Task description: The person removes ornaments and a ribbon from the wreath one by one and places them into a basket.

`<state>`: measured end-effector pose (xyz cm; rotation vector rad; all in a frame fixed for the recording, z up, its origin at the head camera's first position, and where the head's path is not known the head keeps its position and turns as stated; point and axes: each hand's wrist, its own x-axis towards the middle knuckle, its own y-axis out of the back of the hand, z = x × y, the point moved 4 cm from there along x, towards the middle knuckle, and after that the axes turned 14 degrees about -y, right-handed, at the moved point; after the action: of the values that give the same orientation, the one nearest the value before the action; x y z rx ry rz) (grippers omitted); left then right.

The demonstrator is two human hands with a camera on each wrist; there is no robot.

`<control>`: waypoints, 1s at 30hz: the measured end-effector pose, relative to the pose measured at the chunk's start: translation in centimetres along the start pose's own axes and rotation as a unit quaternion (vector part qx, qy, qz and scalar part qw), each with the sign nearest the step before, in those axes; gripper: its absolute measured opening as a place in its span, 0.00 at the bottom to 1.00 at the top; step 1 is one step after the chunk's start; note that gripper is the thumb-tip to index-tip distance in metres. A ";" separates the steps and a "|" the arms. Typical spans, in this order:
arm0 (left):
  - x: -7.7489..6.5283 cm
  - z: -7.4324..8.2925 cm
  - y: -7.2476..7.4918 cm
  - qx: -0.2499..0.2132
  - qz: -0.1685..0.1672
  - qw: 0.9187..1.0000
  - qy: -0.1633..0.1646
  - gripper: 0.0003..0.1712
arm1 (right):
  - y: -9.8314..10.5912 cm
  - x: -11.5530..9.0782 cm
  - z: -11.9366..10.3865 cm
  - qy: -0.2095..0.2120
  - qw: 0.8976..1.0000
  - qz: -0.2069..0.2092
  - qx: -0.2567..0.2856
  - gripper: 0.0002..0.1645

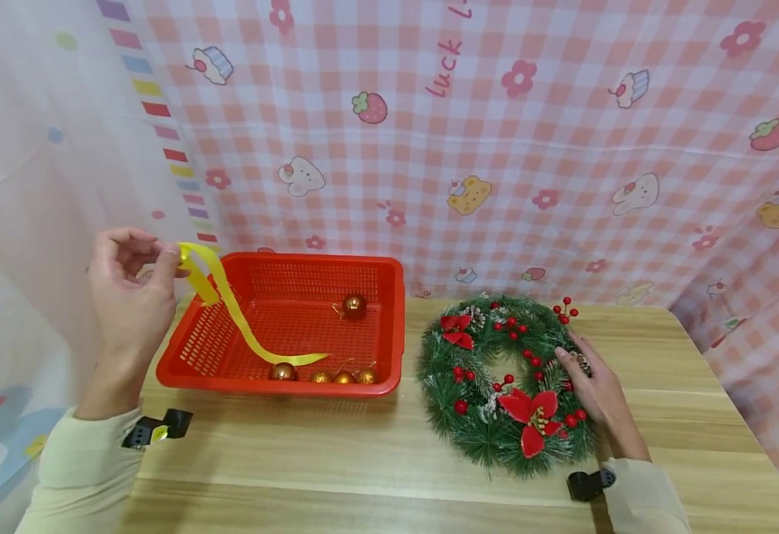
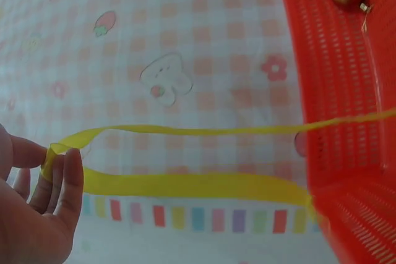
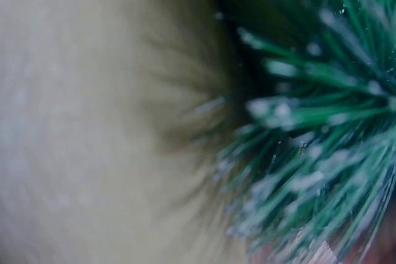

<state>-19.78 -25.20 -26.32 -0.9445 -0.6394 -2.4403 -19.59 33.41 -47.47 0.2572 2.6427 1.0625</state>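
My left hand [image 1: 129,293] pinches a yellow ribbon [image 1: 231,302] between thumb and fingers, raised beside the left end of a red plastic basket [image 1: 309,259]. One length of ribbon trails down into the basket; a shorter length hangs near its left rim. In the left wrist view the ribbon [image 2: 185,185] makes two strands from the fingertips. On the right, a green wreath [image 1: 452,419] with red flowers, berries and pine cones lies on the table. My right hand [image 1: 599,389] holds its right edge, thumb on top, other fingers partly hidden. The right wrist view shows frosted needles [image 3: 322,115] close up.
Inside the basket lie a copper bauble [image 1: 354,305] toward the back right and another bauble [image 1: 283,372] with several gold ones along the front wall. The wooden table [image 1: 336,467] ends at a checked pink curtain [image 1: 416,148] behind. A white curtain [image 1: 42,185] hangs at the left.
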 end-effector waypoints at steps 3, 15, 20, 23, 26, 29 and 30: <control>-0.3 -0.4 -1.1 -0.009 -0.017 1.000 -0.004 0.11 | 0.0 0.1 0.0 -0.002 1.000 -0.001 -0.001 0.42; -2.8 -2.0 -4.6 0.015 -0.118 0.993 -0.025 0.14 | 0.1 0.0 -0.1 0.006 1.000 0.010 0.007 0.41; -3.7 -2.7 -5.6 0.022 -0.155 0.987 -0.033 0.11 | 0.0 -0.1 -0.2 0.005 1.000 0.011 0.009 0.41; -4.3 -3.0 -6.4 0.029 -0.184 0.982 -0.033 0.10 | 0.1 -0.1 -0.2 0.002 1.000 0.011 0.008 0.42; -4.7 -3.0 -7.2 0.025 -0.215 0.976 -0.030 0.09 | 0.0 -0.1 -0.1 0.000 1.000 0.009 0.008 0.42; -5.1 -2.8 -8.1 0.013 -0.241 0.970 -0.031 0.09 | 0.0 -0.1 -0.1 0.002 1.000 0.009 0.008 0.42; -5.2 -2.7 -8.4 0.009 -0.250 0.968 -0.033 0.09 | 0.0 -0.1 -0.1 0.002 1.000 0.009 0.009 0.42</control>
<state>-22.26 -18.84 -33.95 -0.9491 -1.0264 -2.8374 -19.54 33.31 -47.41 0.2825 2.6602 1.0462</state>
